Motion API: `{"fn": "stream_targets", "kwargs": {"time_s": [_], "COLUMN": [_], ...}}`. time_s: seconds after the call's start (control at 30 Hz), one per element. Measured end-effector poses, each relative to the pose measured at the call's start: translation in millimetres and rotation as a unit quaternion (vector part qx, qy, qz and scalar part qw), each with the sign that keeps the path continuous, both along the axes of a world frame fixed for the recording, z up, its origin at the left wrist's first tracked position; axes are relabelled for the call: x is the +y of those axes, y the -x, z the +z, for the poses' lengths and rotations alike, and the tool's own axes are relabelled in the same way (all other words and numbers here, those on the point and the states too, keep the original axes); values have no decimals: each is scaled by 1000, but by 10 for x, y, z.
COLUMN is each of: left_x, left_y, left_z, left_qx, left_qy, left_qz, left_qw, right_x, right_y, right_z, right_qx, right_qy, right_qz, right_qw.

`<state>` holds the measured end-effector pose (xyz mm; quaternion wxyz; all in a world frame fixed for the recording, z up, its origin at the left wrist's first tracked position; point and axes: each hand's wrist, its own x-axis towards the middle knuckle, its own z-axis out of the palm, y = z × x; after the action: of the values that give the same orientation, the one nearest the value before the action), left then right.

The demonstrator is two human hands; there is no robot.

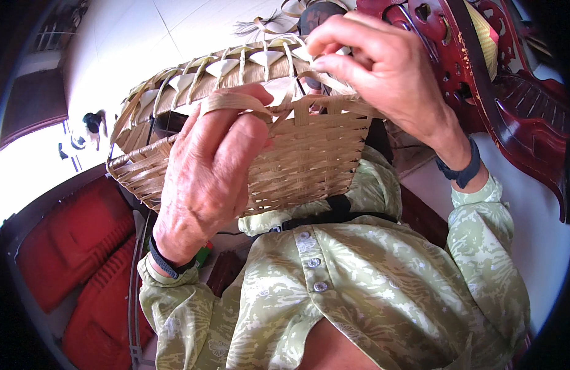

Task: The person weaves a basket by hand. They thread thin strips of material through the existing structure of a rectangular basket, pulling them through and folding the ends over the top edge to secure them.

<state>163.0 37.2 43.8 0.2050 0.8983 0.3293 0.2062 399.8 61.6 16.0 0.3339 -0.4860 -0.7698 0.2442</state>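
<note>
A woven basket (309,157) of flat tan strips rests tilted over my lap. Pale strips are looped at intervals across its far rim (236,65). My left hand (205,166) is closed over the near wall, its fingers curled at the rim. A flat tan strip (236,102) runs across those fingers. At the right end of the far rim, my right hand (383,68) pinches with thumb and forefinger at a pale strip, whose gripped end is mostly hidden. The inside of the basket is largely out of sight.
A carved dark-red wooden chair (513,111) stands at the right. Red moulded pieces (75,246) lie at the lower left. Loose thin strips (266,26) lie on the pale tiled floor (137,37) ahead. A person (94,126) is far off at the left.
</note>
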Motion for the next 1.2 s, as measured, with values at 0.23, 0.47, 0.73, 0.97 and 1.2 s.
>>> {"fn": "stream_targets", "kwargs": {"time_s": [0.23,0.47,0.73,0.97,1.2], "left_x": [-57,-65,-113,-58,-12], "left_y": [107,65,-36,29,174], "left_z": [-133,-133,-163,-138,-21], "left_qx": [-54,-41,9,4,-88], "left_qy": [-75,-111,-145,-103,-5], "left_qz": [62,79,64,19,-3], "left_qw": [994,990,987,994,996], "right_x": [-23,372,192,433,317], "right_y": [-143,-168,90,236,-151], "right_z": [-78,120,241,-132,27], "right_qx": [-43,9,23,61,51], "right_qy": [29,371,206,35,228], "right_qz": [111,242,151,196,239], "right_qw": [992,897,967,978,943]}}
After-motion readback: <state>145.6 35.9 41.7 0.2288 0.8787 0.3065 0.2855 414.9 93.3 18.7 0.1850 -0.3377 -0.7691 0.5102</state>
